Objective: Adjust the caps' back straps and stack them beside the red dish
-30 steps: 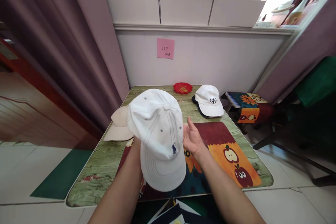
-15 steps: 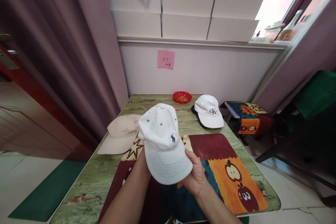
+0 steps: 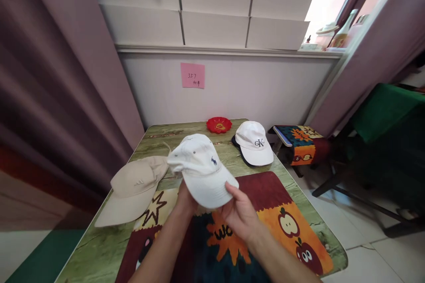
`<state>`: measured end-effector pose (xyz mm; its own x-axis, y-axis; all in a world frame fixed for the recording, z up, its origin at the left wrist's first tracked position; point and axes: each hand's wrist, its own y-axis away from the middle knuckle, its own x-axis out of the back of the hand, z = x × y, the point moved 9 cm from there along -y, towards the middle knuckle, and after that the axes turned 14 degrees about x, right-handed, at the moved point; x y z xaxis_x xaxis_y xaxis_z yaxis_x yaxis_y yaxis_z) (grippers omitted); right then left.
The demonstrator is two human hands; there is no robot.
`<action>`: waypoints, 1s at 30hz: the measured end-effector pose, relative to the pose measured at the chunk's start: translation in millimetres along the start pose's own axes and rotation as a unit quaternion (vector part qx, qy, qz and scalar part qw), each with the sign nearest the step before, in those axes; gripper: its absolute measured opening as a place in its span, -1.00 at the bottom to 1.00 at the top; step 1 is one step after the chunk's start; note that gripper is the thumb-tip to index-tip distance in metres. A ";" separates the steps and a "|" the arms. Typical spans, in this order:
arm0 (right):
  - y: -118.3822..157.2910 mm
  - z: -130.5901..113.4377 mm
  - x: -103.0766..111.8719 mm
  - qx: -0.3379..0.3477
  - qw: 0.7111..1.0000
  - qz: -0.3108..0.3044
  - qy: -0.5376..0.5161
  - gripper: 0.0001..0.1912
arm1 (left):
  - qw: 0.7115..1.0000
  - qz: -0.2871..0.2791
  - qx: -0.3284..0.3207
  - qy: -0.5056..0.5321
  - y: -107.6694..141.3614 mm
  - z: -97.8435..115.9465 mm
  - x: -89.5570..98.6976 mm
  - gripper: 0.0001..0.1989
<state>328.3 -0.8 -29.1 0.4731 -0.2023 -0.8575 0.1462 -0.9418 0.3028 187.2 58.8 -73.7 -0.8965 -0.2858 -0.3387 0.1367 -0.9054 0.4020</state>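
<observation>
A white baseball cap (image 3: pixel 201 172) with a small navy horse-and-rider emblem is held above the table, its brim tilted down toward me. My right hand (image 3: pixel 241 214) pinches the right edge of the brim, thumb on top and fingers below. From underneath, my left hand (image 3: pixel 186 199) supports the crown; its fingers are hidden by the cap. Left of it, a beige cap (image 3: pixel 136 188) with a long brim lies on the table. Toward the right rear sits another white cap (image 3: pixel 254 141) with dark letters, resting on a black cap (image 3: pixel 244 155).
A patterned mat (image 3: pixel 262 188) covers the near part of the green wood-look table (image 3: pixel 89 234). At the back stands a red scalloped dish (image 3: pixel 219 125). A pink note (image 3: pixel 193 75) is on the wall. A cloth-covered stool (image 3: pixel 300 141) is beyond the right edge.
My view has shifted, and the scene now sits further left. The held cap has turned and tilted, its brim swinging slightly right; both hands stay on it.
</observation>
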 end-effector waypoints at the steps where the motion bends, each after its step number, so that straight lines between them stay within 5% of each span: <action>1: -12.0 -16.7 -7.9 0.018 1.000 -0.004 0.005 -0.58 | 1.000 0.004 0.001 -0.027 1.8 -8.1 1.3 -0.76; 5: -64.9 -107.5 -45.1 0.160 0.986 -0.054 0.008 -0.56 | 0.985 0.009 -0.042 -0.166 16.2 -28.9 11.0 -0.87; 7: -90.2 -151.5 -54.5 0.238 0.968 -0.080 0.007 -0.58 | 0.949 0.008 -0.118 -0.291 24.3 -26.8 8.6 -0.86; 9: -115.7 -182.9 -47.6 0.291 0.953 -0.084 0.019 -0.59 | 0.910 0.009 -0.171 -0.378 28.1 -25.8 4.7 -0.83; 11: -140.8 -200.9 -16.0 0.326 0.945 -0.023 0.031 -0.60 | 0.893 0.010 -0.185 -0.410 26.5 -26.4 3.9 -0.80; 14: -167.6 -194.2 58.2 0.291 0.946 0.133 0.057 -0.70 | 0.882 0.007 -0.192 -0.431 22.9 -27.3 2.5 -0.79; 18: -176.9 -169.7 120.3 0.244 0.947 0.197 0.066 -0.82 | 0.875 0.001 -0.195 -0.444 20.3 -29.0 1.9 -0.79; 30: -180.5 -183.5 130.5 0.264 0.943 0.185 0.085 -0.80 | 0.872 -0.006 -0.194 -0.449 22.3 -24.5 -1.3 -0.79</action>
<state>523.2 192.1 -119.3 0.5452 -0.5398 -0.6413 -0.4882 -0.8264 0.2805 201.7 31.2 -85.1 -0.8431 -0.0724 0.5328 0.1019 -0.9945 0.0262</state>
